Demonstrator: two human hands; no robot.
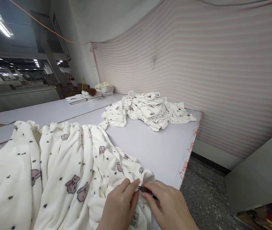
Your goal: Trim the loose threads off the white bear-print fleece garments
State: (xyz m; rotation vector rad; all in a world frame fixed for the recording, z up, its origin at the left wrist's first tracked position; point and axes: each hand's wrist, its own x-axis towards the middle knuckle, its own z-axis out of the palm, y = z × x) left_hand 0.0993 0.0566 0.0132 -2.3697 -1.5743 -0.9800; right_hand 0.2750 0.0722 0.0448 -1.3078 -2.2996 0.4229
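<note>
A white garment (61,172) printed with small bears and dark specks lies bunched over the near side of the table. My left hand (120,203) pinches a bit of its edge between thumb and forefinger. Just to the right, my right hand (167,204) is closed around small dark thread snips (147,191). The blades point left, at the cloth by my left fingertips. Whether the blades touch the fabric I cannot tell.
A heap of the same printed garments (147,110) rests farther back on the pale table (136,137). Folded stacks (103,89) and papers (76,99) sit at the far left. A striped cloth (186,64) hangs along the wall. At lower right stands a grey panel (258,172).
</note>
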